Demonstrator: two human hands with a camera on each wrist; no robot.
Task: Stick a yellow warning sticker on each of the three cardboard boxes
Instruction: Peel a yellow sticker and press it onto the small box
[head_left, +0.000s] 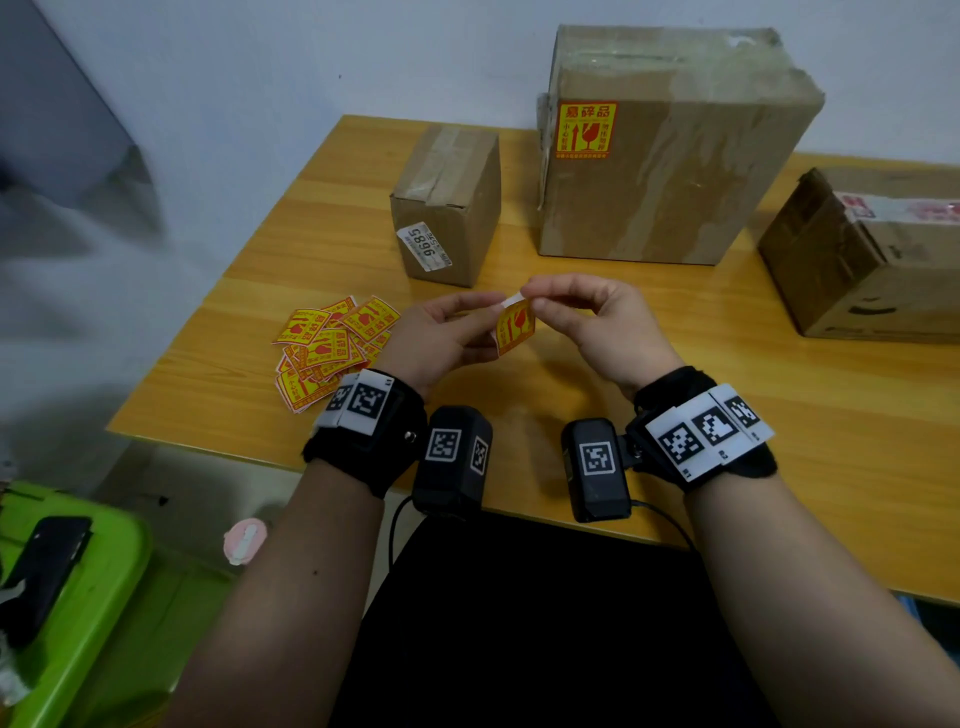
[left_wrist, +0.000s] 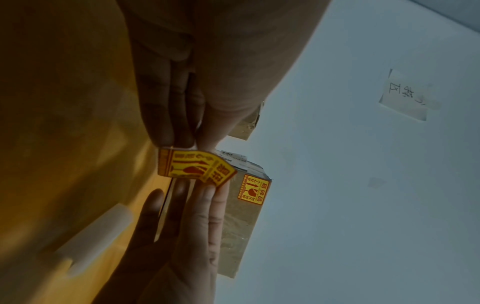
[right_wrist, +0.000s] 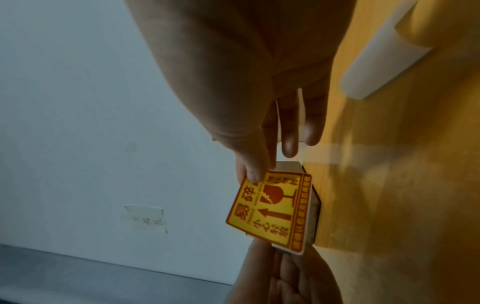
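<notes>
We sit at a wooden table (head_left: 779, 467), peeling a yellow warning sticker (head_left: 515, 326) held in the air between our hands. Our left hand (head_left: 441, 338) pinches the sticker's lower left edge with thumb and fingers. Our right hand (head_left: 592, 322) pinches its upper corner, where a white strip of backing (head_left: 511, 300) lifts away. To do this well, we judge it best to hold the backing firmly with one hand and draw the sticker off slowly with the other, so it neither tears nor curls onto itself, and to keep fingers off the glue side.

From left to right: a green bin (head_left: 104, 597) stands below the table's edge, with a dark phone-like object (head_left: 41, 571) resting on its rim; what lies inside we cannot tell. On the table's left lies a loose pile of spare stickers (head_left: 327, 348). Behind the hands stands a small cardboard box (head_left: 447, 208), taped shut, with a white number label but no yellow sticker. Next is a large cardboard box (head_left: 675, 156), taped shut, already bearing a yellow sticker (head_left: 587, 130) on its front. At far right lies a third cardboard box (head_left: 857, 260), closed, with no yellow sticker showing. What the boxes hold is hidden.
</notes>
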